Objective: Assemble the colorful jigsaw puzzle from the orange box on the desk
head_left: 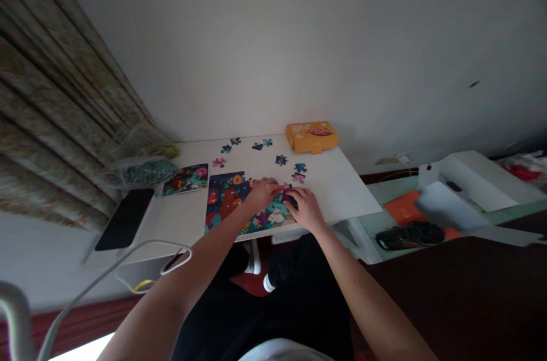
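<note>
A partly assembled jigsaw puzzle (226, 201) with a bear, a rabbit and flowers lies at the table's front edge. My left hand (262, 193) rests over its upper middle, fingers bent together and reaching toward the right; what lies under the fingertips is hidden. At the puzzle's upper right, my right hand (306, 208) pinches a dark purple puzzle piece (288, 195) between thumb and fingers. The two hands' fingertips nearly meet there. Loose pieces lie beyond the hands, among them a pink piece (298, 178), a teal piece (301, 168) and a dark blue piece (281, 160).
An orange box (311, 138) stands at the back of the white table (337, 190). Left of the puzzle are a picture card (186, 180), a black phone (126, 220) and a clear plastic bag (141, 170). A white cable (123, 258) loops near my left forearm. Open boxes (448, 204) sit on the right.
</note>
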### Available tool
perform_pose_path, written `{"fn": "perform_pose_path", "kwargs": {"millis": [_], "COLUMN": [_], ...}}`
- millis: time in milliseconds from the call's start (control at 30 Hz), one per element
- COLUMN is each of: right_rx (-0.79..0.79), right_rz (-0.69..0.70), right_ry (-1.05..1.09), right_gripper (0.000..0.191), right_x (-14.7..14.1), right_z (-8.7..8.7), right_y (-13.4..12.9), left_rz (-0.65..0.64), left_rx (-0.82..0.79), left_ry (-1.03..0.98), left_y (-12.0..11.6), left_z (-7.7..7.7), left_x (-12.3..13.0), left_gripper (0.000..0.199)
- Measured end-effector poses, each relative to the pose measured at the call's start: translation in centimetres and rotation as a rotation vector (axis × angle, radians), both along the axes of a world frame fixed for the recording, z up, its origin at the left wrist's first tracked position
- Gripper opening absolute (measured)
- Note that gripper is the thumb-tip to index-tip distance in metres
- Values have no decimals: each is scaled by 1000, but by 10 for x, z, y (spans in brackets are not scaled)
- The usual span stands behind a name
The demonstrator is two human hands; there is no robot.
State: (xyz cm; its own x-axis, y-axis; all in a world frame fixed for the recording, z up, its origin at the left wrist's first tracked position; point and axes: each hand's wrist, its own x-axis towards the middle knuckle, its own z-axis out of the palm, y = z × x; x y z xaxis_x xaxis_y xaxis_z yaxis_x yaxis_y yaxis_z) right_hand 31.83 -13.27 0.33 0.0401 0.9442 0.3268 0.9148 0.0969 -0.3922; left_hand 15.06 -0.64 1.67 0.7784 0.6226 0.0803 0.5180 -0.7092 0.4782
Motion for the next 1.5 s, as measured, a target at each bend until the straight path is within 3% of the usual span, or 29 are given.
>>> {"fn": "perform_pose_path", "kwargs": {"millis": [267,700,900,1200,1367,1500], "right_rx": [1,34,170,-197,-283,-359], "right_rz": [11,15,-158,-347,-395,-374], "right_ry": [8,70,200,-46,-20,130], "right_gripper": [25,25,22,40,46,43], "right_x": [1,5,35,49,60,75], "right_z": [-1,-9,-20,-2,-2,-3], "right_y": [0,3,20,57,77,90], "left_rz": [-43,-49,-10,7,9,12], "left_rx": [213,235,214,201,217,240], "left_ry": [122,62,39,4,-7,-17], "left_y": [-27,-57,-58,-59,-59,-59], "left_z": [9,-5,-12,-15,-15,-16], "left_x": [-7,-34,-35,-35,-34,-34], "left_gripper": [37,45,47,45,46,45]}}
